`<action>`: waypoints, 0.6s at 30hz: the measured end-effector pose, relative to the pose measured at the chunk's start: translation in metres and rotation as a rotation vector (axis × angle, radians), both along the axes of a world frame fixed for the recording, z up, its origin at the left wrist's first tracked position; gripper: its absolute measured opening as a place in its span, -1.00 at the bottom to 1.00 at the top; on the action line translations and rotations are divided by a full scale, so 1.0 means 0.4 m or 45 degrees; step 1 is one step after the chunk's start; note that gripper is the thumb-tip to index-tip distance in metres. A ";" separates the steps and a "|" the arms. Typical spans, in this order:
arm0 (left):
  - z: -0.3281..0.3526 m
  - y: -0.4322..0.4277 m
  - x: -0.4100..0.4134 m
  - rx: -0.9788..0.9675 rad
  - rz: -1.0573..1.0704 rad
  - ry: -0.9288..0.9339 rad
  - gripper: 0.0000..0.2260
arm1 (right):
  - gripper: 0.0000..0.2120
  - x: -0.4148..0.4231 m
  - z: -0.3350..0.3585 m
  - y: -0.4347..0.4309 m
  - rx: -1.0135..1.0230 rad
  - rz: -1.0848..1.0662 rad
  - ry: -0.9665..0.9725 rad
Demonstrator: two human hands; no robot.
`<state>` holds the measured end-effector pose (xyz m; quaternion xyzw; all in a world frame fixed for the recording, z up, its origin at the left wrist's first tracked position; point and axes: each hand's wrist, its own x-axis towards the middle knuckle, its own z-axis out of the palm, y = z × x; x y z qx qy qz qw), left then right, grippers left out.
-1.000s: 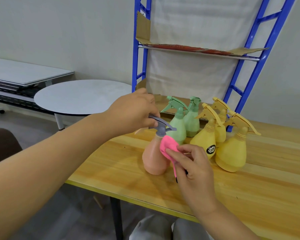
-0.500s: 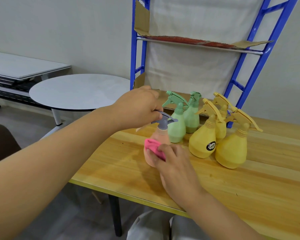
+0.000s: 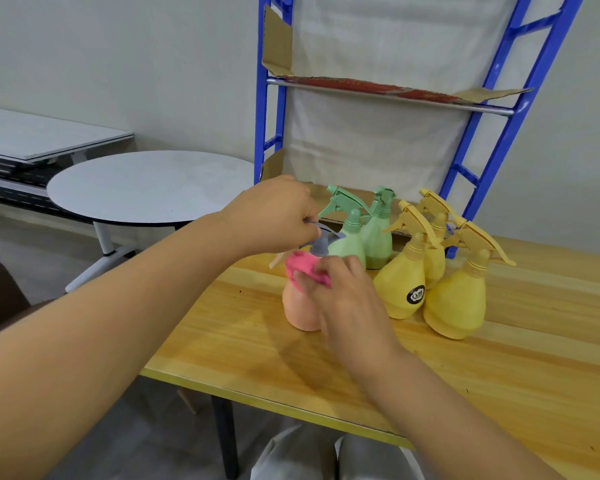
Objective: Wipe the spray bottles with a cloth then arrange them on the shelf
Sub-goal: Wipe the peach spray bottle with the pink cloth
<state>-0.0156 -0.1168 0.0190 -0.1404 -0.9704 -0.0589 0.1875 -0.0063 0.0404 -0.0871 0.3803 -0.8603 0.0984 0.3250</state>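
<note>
Left hand [image 3: 274, 216] grips grey trigger head [image 3: 321, 242] of peach spray bottle [image 3: 300, 306], upright on bench [image 3: 257, 344]. Right hand [image 3: 350, 303] fingers [image 3: 340, 266] press pink cloth [image 3: 303, 266] against its shoulder.

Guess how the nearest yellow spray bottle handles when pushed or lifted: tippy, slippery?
Probably stable: the nearest yellow spray bottle has a wide, squat base on the wooden table. A push high at its trigger head could tip it. Smooth plastic, likely slightly slippery; fill hidden, so weight uncertain.
</note>
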 end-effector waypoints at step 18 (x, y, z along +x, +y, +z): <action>-0.011 -0.174 -0.066 0.201 0.315 0.146 -0.83 | -0.26 -0.014 -0.047 -0.002 0.059 0.075 -0.241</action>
